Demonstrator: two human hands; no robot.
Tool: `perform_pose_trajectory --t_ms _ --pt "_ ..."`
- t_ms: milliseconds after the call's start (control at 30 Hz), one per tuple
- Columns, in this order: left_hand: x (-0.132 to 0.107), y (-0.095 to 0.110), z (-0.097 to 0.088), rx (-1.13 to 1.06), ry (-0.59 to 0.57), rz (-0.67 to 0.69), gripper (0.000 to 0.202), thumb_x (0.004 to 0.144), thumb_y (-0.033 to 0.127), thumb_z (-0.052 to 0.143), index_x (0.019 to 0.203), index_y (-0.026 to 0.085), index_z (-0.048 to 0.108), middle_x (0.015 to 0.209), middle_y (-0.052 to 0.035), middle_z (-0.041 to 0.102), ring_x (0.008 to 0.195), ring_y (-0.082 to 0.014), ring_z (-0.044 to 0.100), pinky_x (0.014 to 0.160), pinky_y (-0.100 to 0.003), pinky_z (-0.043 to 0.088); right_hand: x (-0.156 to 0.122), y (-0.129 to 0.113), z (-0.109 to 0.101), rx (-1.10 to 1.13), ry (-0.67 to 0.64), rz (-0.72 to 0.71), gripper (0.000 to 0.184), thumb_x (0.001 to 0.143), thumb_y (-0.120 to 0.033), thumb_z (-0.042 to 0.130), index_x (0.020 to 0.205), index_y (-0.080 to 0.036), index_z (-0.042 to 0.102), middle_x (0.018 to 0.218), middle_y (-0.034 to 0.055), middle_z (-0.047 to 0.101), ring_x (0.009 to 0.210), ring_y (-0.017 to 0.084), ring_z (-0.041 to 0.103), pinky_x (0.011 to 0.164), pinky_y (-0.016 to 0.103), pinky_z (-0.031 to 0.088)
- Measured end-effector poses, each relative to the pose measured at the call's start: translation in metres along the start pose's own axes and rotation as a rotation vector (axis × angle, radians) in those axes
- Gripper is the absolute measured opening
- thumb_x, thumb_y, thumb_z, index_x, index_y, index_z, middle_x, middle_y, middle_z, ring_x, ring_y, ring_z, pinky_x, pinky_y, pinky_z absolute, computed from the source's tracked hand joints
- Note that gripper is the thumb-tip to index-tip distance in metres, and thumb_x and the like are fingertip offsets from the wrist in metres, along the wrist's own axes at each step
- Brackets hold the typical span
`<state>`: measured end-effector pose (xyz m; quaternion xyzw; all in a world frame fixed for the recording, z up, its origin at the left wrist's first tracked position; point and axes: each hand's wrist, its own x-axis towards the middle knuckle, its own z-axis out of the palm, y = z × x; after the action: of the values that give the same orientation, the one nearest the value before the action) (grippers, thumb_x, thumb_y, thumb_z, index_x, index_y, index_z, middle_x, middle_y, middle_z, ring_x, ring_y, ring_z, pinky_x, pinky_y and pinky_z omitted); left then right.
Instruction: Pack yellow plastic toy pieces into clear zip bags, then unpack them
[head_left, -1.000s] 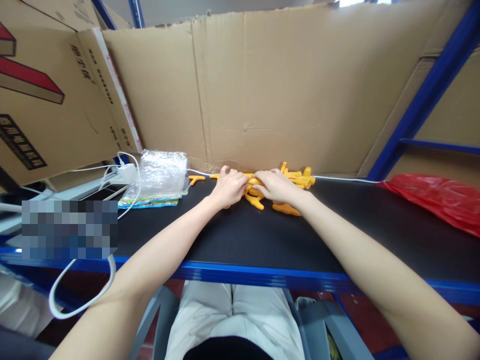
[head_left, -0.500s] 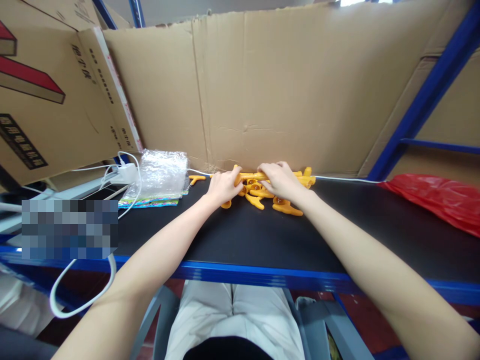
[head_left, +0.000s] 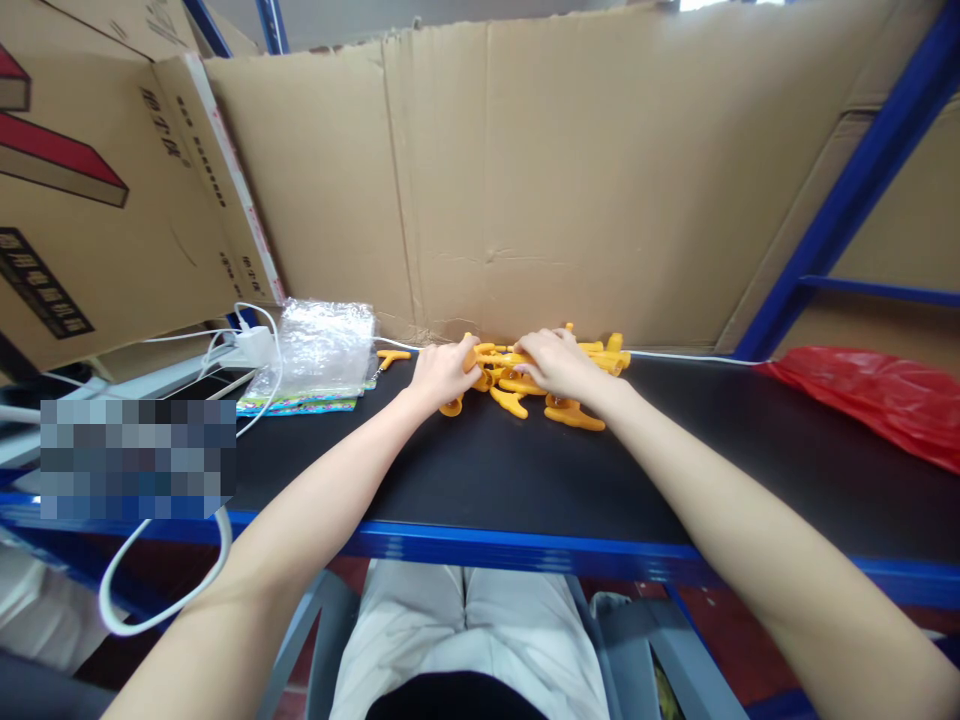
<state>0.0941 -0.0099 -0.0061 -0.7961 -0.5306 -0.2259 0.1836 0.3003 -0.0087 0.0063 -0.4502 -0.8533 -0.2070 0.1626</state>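
Observation:
A pile of orange-yellow plastic pieces (head_left: 510, 402), curved and branching with round cup-like parts, lies on the black tabletop near the cardboard wall. At the pile's left side, my left hand (head_left: 441, 372) is closed around one yellow plastic piece (head_left: 470, 357). My right hand (head_left: 553, 362) curls over the pile's right part, its fingers closed on a yellow tube-like piece (head_left: 504, 361). That piece stretches between the two hands. My palms and fingers hide much of what they grip. A separate small yellow T-shaped piece (head_left: 393, 357) lies left of my left hand.
Clear plastic bags (head_left: 326, 345) with colourful edges lie at the left, beside a white charger (head_left: 256, 345) and its cables. A red plastic bag (head_left: 870, 395) rests at the right. Cardboard (head_left: 600, 190) stands behind the table. A blue rail (head_left: 525, 545) runs along the front.
My left hand has shifted slightly left. The tube-like piece between my hands sits a little lower and tilts differently, and a yellow tip now shows above my right hand.

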Motion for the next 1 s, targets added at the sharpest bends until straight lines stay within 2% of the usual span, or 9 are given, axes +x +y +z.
perform_pose_trajectory --t_ms 100,233,300,467,567,667,767,1000 --pt "0.000 -0.002 0.000 -0.006 0.012 0.017 0.042 0.080 0.031 0.049 0.121 0.022 0.050 0.091 -0.0063 0.069 0.085 -0.0222 0.065 0.072 -0.030 0.044 -0.001 -0.004 -0.004 -0.036 -0.021 -0.014 0.027 0.088 -0.029 0.045 0.107 -0.015 0.057 0.104 0.0110 0.061 0.099 0.026 0.050 0.083 0.038 0.031" --pt "-0.001 -0.001 0.000 -0.008 0.021 0.057 0.041 0.080 0.030 0.048 0.120 0.023 0.051 0.094 -0.0050 0.069 0.085 -0.0220 0.065 0.072 -0.030 0.044 -0.002 -0.007 -0.007 -0.076 -0.094 -0.009 0.022 0.087 -0.031 0.047 0.094 -0.015 0.061 0.101 0.0129 0.059 0.097 0.027 0.049 0.079 0.038 0.033" --pt "-0.002 0.001 -0.001 -0.009 0.021 0.066 0.041 0.080 0.030 0.049 0.120 0.023 0.051 0.094 -0.0053 0.069 0.085 -0.0224 0.065 0.072 -0.030 0.044 -0.002 -0.005 -0.006 -0.060 -0.086 -0.006 0.019 0.084 -0.030 0.051 0.092 -0.015 0.059 0.099 0.0128 0.059 0.096 0.026 0.050 0.081 0.039 0.034" --pt "-0.002 0.003 -0.003 -0.021 0.008 0.033 0.043 0.080 0.031 0.049 0.122 0.022 0.050 0.091 -0.0061 0.069 0.084 -0.0222 0.065 0.072 -0.030 0.045 -0.001 0.001 -0.002 0.030 -0.014 0.003 0.021 0.081 -0.025 0.053 0.100 -0.016 0.051 0.097 0.0092 0.062 0.092 0.023 0.054 0.092 0.043 0.029" --pt "-0.002 0.001 -0.003 -0.033 0.012 0.016 0.044 0.080 0.031 0.048 0.123 0.022 0.049 0.093 -0.0065 0.069 0.085 -0.0221 0.065 0.074 -0.031 0.045 -0.002 0.002 0.002 0.073 0.003 0.012 0.030 0.084 -0.031 0.050 0.109 -0.015 0.049 0.098 0.0097 0.064 0.090 0.022 0.057 0.094 0.044 0.028" --pt "-0.002 0.000 -0.002 -0.041 0.025 0.019 0.043 0.080 0.031 0.048 0.122 0.022 0.050 0.094 -0.0070 0.069 0.086 -0.0233 0.064 0.074 -0.032 0.045 -0.001 0.001 0.005 0.070 -0.011 0.001 0.032 0.089 -0.037 0.041 0.111 -0.016 0.051 0.102 0.0112 0.064 0.093 0.024 0.057 0.092 0.044 0.030" --pt "-0.002 0.000 -0.002 -0.042 0.023 0.026 0.043 0.080 0.030 0.048 0.122 0.022 0.051 0.095 -0.0066 0.069 0.087 -0.0232 0.064 0.074 -0.031 0.045 0.000 0.000 0.005 0.066 -0.040 -0.012 0.028 0.091 -0.035 0.036 0.100 -0.017 0.056 0.100 0.0108 0.064 0.094 0.024 0.057 0.089 0.041 0.032" --pt "-0.001 0.002 -0.003 -0.025 0.023 0.023 0.043 0.081 0.033 0.047 0.122 0.022 0.051 0.091 -0.0063 0.069 0.085 -0.0225 0.065 0.072 -0.031 0.045 -0.002 -0.002 -0.003 0.098 0.032 -0.005 0.025 0.083 -0.032 0.051 0.101 -0.015 0.052 0.093 0.0089 0.064 0.087 0.023 0.058 0.080 0.034 0.035"
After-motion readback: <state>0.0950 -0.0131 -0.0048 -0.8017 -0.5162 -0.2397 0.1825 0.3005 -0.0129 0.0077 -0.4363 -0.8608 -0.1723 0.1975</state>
